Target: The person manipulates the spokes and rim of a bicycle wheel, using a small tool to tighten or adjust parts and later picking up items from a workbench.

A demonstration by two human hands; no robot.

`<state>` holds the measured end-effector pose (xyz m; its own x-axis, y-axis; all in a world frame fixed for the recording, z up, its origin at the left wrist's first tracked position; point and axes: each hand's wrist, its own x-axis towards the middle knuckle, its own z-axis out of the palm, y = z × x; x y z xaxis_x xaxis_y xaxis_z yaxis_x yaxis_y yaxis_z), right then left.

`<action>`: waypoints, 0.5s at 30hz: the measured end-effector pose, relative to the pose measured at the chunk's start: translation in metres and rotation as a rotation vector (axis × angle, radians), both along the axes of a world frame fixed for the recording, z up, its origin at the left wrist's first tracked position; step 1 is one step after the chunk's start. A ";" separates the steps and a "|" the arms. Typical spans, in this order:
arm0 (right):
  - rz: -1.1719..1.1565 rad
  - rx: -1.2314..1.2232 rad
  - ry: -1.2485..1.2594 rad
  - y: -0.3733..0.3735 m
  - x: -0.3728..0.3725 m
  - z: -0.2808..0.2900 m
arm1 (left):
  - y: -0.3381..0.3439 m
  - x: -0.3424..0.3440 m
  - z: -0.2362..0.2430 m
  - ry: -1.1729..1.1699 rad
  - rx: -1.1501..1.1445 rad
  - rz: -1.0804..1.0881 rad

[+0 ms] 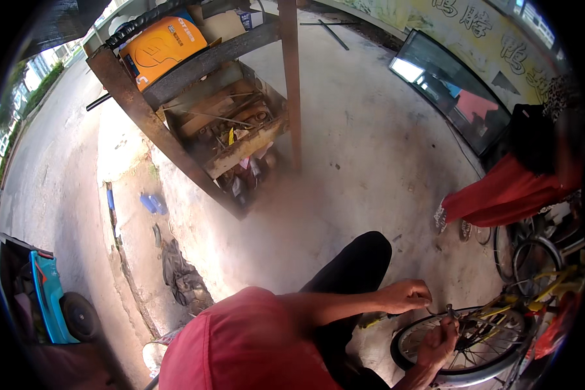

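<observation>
At the lower right, both hands are over a spoked bicycle wheel (pixel 403 343) with a dark tyre. My left hand (pixel 406 296) reaches in from the red sleeve (pixel 240 338), its fingers curled closed at the wheel's upper left; what they pinch is too small to make out. Just below it, my right hand (pixel 438 343) is closed, thumb upward, around the lower end of a small grey metal piece (pixel 450 311) that stands above the spokes. A yellow bicycle frame (pixel 545 290) joins the wheel on the right. My dark-trousered knee (pixel 364 253) is bent beside the left forearm.
A rusty metal stand (pixel 291 84) holds an orange box (pixel 164 51) and a tray of loose parts (pixel 240 123). A person in red trousers (pixel 507 188) is at the right, near a leaning glass panel (pixel 445 88). Dark cloth (pixel 181 273) and a blue vehicle (pixel 49 299) are left.
</observation>
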<state>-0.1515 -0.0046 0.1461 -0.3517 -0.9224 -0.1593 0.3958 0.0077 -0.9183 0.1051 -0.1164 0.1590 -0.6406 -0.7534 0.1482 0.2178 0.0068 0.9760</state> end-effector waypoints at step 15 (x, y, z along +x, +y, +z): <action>0.020 0.050 -0.204 0.023 0.061 0.082 | 0.055 0.054 0.012 -0.178 -0.136 0.039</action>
<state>-0.0903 0.0182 0.2284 -0.2897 -0.9180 -0.2706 0.5726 0.0603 -0.8176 0.1590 -0.0617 0.1707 -0.6363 -0.7591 0.1376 0.0394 0.1462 0.9885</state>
